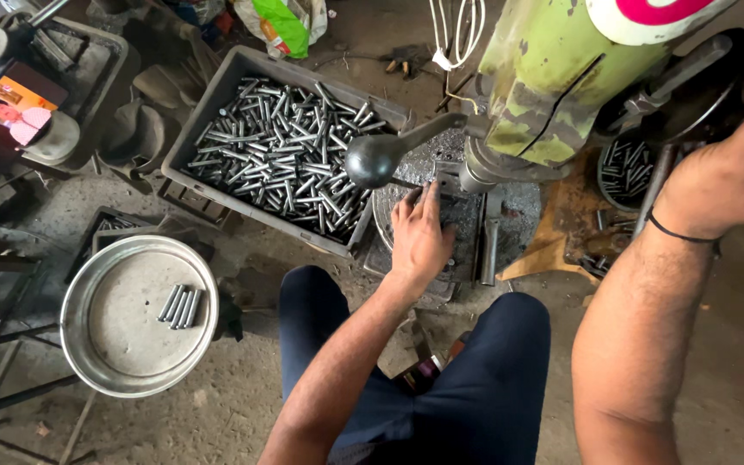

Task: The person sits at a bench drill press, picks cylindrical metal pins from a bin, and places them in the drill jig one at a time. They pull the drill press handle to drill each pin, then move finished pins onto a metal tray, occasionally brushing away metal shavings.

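Note:
I sit at a green drill press (544, 77). My left hand (419, 237) rests on the dark vise and work table (467, 226) under the spindle; whether its fingertips pinch a small part is hidden. My right hand (734, 176) is raised at the right edge with fingers curled around something at the machine's side, which is hard to make out. A black ball-ended feed lever (374, 159) sticks out just above my left hand. To the left, a grey plastic crate (217, 103) is full of short steel pins.
A round metal pan (101, 340) at lower left holds several steel pins (180, 306). A second round container of pins (626, 168) sits right of the press. A phone with a lit screen (10, 108) leans at far left. Metal frames and scrap lie on the dirty floor.

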`<move>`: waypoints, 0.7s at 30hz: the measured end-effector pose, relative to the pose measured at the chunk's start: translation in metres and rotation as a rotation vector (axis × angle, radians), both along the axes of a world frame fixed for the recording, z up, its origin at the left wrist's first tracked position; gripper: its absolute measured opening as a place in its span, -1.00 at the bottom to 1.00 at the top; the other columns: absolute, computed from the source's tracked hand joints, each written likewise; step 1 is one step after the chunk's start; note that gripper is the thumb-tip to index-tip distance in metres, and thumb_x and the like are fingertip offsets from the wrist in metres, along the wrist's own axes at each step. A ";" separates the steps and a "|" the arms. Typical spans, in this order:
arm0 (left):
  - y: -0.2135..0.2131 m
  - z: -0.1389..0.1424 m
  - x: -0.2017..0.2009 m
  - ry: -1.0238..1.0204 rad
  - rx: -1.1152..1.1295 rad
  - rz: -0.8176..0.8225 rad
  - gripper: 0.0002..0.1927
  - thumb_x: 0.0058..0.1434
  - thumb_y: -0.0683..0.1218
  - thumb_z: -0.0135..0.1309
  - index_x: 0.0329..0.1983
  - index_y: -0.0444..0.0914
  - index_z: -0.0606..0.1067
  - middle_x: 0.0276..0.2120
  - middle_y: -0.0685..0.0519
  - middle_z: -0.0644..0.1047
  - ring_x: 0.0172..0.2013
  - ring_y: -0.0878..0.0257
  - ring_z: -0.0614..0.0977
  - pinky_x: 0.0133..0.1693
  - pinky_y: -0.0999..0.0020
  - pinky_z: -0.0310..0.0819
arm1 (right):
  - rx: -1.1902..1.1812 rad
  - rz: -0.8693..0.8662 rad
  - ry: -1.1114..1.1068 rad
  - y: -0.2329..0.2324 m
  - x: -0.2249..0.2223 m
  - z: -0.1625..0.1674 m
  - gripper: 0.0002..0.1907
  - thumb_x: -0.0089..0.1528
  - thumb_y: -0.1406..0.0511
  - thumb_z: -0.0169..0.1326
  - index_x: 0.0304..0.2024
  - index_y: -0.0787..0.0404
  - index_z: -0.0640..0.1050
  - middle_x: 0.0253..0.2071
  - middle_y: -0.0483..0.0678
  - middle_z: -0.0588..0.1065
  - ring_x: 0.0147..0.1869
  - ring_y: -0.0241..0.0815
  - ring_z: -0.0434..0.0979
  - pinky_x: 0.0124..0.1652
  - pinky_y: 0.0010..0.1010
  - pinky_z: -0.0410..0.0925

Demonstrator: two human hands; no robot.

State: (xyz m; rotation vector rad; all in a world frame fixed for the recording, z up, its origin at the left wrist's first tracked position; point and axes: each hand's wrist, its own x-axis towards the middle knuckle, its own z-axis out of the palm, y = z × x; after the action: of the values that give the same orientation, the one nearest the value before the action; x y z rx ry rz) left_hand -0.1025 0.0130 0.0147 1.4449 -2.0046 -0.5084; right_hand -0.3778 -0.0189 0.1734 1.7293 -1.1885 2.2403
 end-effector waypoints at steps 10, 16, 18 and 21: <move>0.000 0.002 -0.001 0.019 0.013 0.007 -0.09 0.06 -0.12 0.27 0.45 -0.41 0.14 0.29 -0.29 0.40 0.29 -0.29 0.30 0.34 -0.13 0.03 | -0.018 -0.030 0.029 -0.001 0.003 0.001 -0.64 0.68 0.39 -0.17 0.11 0.62 0.57 -0.04 0.18 0.62 -0.09 -0.12 0.60 -0.06 -0.32 0.54; 0.000 0.001 0.000 0.018 0.015 0.002 -0.08 0.07 -0.12 0.27 0.46 -0.40 0.13 0.30 -0.29 0.39 0.29 -0.29 0.31 0.34 -0.13 0.03 | -0.026 -0.066 0.055 0.000 0.004 -0.001 -0.65 0.68 0.41 -0.15 0.13 0.63 0.58 -0.02 0.21 0.63 -0.05 -0.09 0.64 -0.04 -0.30 0.54; 0.000 0.000 0.000 0.020 0.010 0.001 -0.08 0.07 -0.11 0.28 0.46 -0.40 0.13 0.31 -0.29 0.39 0.29 -0.29 0.31 0.34 -0.14 0.03 | -0.040 -0.087 0.074 -0.001 0.003 -0.001 -0.65 0.66 0.41 -0.16 0.10 0.64 0.58 -0.01 0.21 0.63 -0.07 -0.11 0.63 -0.05 -0.30 0.55; -0.001 -0.002 0.000 0.010 0.010 -0.001 -0.08 0.08 -0.11 0.28 0.46 -0.41 0.13 0.31 -0.30 0.38 0.29 -0.30 0.30 0.34 -0.15 0.02 | -0.045 -0.055 0.055 -0.001 0.004 0.000 -0.65 0.67 0.41 -0.16 0.12 0.63 0.58 -0.01 0.21 0.63 -0.08 -0.11 0.60 -0.04 -0.29 0.54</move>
State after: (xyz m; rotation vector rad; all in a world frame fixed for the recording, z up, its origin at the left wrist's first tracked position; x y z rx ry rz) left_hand -0.1028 0.0123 0.0131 1.4442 -1.9978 -0.5256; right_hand -0.3734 -0.0201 0.1732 1.7090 -1.1513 2.1570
